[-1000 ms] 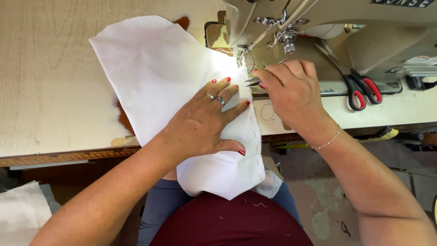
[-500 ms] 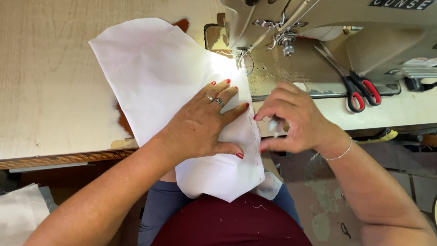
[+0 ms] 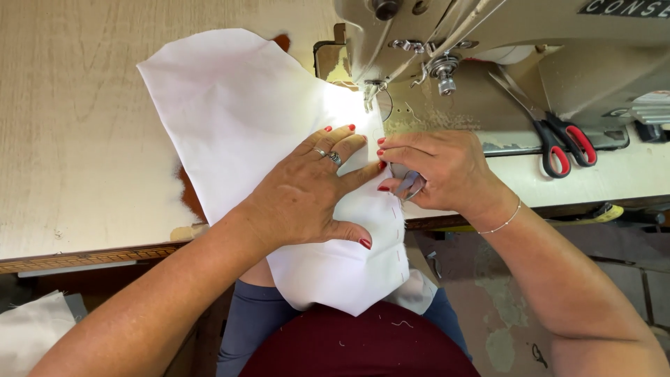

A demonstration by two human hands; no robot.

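Observation:
A white fabric piece (image 3: 230, 119) lies on the table and hangs over its front edge onto my lap, with a stitched line along its right edge. My left hand (image 3: 307, 192) presses flat on it, fingers spread, two rings showing. My right hand (image 3: 443, 171) rests at the fabric's right edge, fingertips meeting my left fingertips. It is curled around small grey metal snips (image 3: 408, 185). Just beyond both hands, the sewing machine's needle area (image 3: 370, 91) is brightly lit.
The beige sewing machine (image 3: 502, 35) fills the upper right. Red-handled scissors (image 3: 558, 143) lie on its bed to the right. The wooden table (image 3: 70, 139) stretches left. Another white cloth (image 3: 28, 335) sits at lower left, below the table edge.
My right hand drew back from the needle area toward the table edge, then settled beside my left fingertips. My left hand stayed pressed on the fabric.

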